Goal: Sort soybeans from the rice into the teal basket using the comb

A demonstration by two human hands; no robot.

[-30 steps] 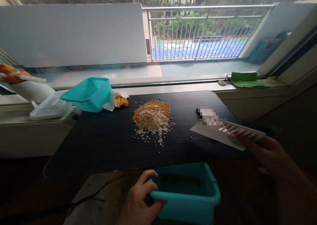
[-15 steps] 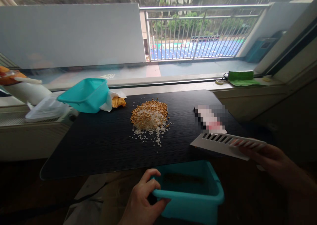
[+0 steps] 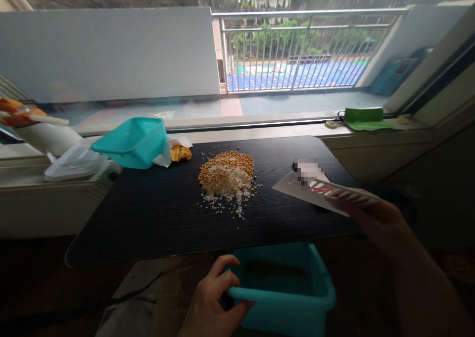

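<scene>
My left hand grips the left rim of a teal plastic bin, which is held just below the table's front edge. In my right hand is a flat white slotted plastic piece, tilted above the right part of the table. Between the hands and farther back, a pile of soybeans and rice grains lies on the dark table. Loose white grains are scattered along the pile's front. The bin's inside is dark, so its contents cannot be made out.
A second teal bin sits at the table's back left, beside an orange-yellow cloth. A clear plastic lid lies left of it. Behind the white piece is a blurred-out flat object. A green cloth rests on the windowsill.
My right hand has moved the white slotted piece left and away from me, farther over the table. My left hand keeps its hold on the bin.
</scene>
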